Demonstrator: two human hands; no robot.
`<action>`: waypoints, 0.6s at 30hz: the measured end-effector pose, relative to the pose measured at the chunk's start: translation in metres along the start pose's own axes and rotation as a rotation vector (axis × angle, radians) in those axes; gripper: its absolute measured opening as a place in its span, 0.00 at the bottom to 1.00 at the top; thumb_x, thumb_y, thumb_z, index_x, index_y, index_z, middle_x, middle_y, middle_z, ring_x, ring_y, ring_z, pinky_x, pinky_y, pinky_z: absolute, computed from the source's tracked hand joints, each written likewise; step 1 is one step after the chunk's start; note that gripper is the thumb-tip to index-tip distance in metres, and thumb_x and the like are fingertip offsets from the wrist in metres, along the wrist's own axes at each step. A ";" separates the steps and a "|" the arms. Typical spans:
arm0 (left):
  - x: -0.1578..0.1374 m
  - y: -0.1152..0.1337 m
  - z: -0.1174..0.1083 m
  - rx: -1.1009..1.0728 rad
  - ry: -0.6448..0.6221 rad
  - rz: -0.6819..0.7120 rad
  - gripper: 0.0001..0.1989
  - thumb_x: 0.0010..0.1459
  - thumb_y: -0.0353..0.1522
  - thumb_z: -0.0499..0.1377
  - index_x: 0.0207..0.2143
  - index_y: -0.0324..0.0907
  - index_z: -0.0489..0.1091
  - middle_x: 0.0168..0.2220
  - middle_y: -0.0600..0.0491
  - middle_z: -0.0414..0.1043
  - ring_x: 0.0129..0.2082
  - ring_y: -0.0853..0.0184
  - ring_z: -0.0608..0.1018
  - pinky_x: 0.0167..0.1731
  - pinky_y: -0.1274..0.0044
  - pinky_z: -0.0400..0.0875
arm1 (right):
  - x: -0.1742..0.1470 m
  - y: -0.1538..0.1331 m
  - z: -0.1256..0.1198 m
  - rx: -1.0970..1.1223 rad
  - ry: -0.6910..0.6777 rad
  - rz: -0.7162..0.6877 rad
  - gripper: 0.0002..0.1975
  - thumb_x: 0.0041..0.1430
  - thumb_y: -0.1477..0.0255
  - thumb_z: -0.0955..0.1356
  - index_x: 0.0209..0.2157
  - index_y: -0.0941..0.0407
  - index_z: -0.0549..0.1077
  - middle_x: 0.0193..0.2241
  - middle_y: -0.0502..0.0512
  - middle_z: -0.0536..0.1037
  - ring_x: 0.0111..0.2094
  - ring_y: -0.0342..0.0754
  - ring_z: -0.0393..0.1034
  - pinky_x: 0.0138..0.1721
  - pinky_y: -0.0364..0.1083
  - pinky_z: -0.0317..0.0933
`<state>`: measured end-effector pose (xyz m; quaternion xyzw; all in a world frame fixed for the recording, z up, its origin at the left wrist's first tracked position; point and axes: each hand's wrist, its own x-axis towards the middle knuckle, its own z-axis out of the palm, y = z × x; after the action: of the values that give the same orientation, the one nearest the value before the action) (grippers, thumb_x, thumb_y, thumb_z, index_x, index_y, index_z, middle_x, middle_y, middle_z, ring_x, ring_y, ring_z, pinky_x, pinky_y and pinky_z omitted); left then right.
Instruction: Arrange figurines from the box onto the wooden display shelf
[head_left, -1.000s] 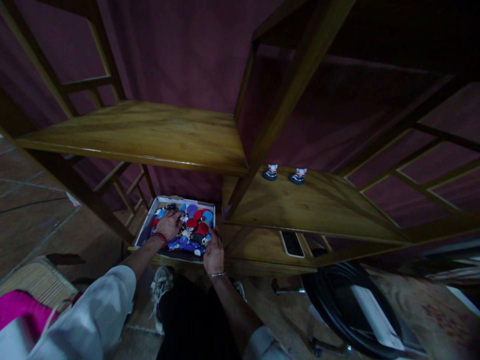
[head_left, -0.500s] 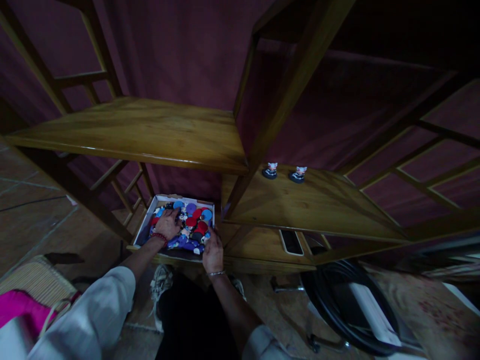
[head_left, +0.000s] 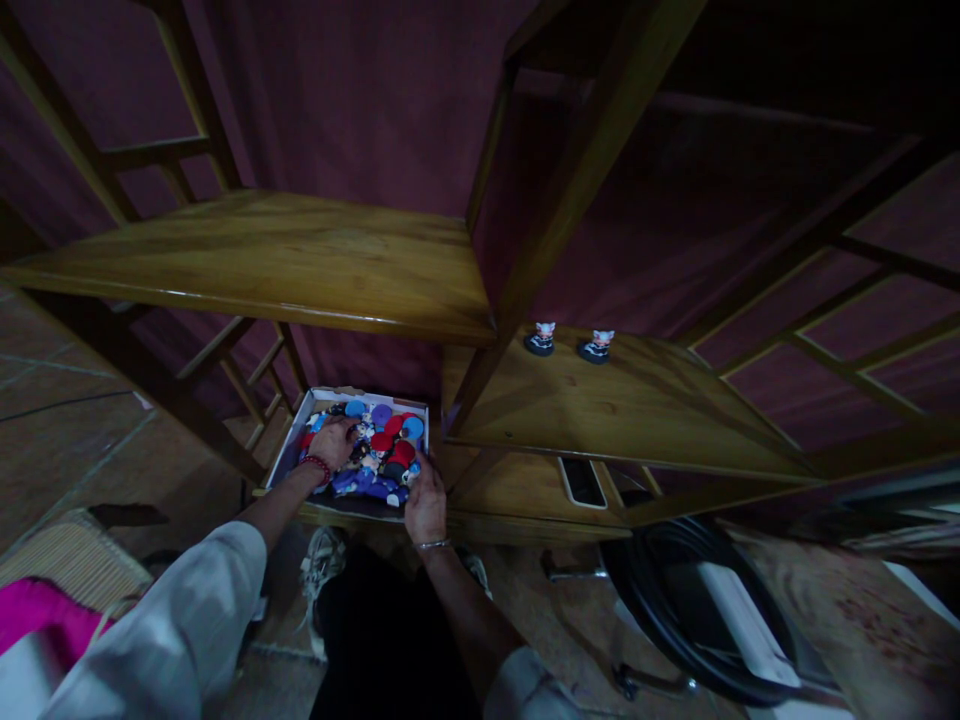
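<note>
Reaching with left hand [head_left: 332, 442] and right hand [head_left: 426, 505], held apart, at a white box [head_left: 289, 446] on the lower shelf [head_left: 517, 490].
Inside the box, touching small colourful pieces [head_left: 381, 441] with the left; at the box's right edge, resting the right. Cannot tell if gripping any piece. To the right of the box, can see two figurines [head_left: 598, 346] on a higher shelf [head_left: 600, 410] and, lower, a phone-like thing [head_left: 583, 482].
</note>
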<state>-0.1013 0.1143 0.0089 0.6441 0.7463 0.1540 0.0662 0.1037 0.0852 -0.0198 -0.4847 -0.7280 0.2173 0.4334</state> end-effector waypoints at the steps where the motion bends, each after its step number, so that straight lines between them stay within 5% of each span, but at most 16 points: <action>1: 0.000 0.000 0.000 -0.005 0.003 0.001 0.15 0.53 0.30 0.49 0.41 0.42 0.69 0.41 0.50 0.70 0.45 0.64 0.68 0.47 0.75 0.61 | 0.000 0.000 0.000 -0.001 0.002 -0.001 0.27 0.49 0.86 0.55 0.52 0.58 0.61 0.48 0.59 0.67 0.52 0.49 0.57 0.52 0.52 0.55; 8: -0.002 0.018 -0.001 0.004 0.120 0.109 0.15 0.54 0.32 0.48 0.42 0.42 0.68 0.42 0.48 0.67 0.46 0.63 0.66 0.47 0.72 0.61 | -0.001 0.000 0.001 -0.010 0.014 0.001 0.27 0.50 0.85 0.55 0.53 0.58 0.60 0.50 0.60 0.65 0.52 0.49 0.58 0.51 0.52 0.56; 18: 0.005 0.049 0.015 -0.022 0.020 0.249 0.21 0.54 0.34 0.51 0.51 0.44 0.59 0.46 0.48 0.62 0.47 0.63 0.65 0.45 0.72 0.63 | -0.002 0.004 0.004 -0.017 -0.001 0.041 0.22 0.52 0.82 0.55 0.50 0.60 0.62 0.48 0.62 0.66 0.51 0.49 0.59 0.50 0.51 0.56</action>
<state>-0.0513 0.1275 0.0111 0.7295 0.6595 0.1756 0.0463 0.1027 0.0859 -0.0262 -0.5031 -0.7200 0.2200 0.4243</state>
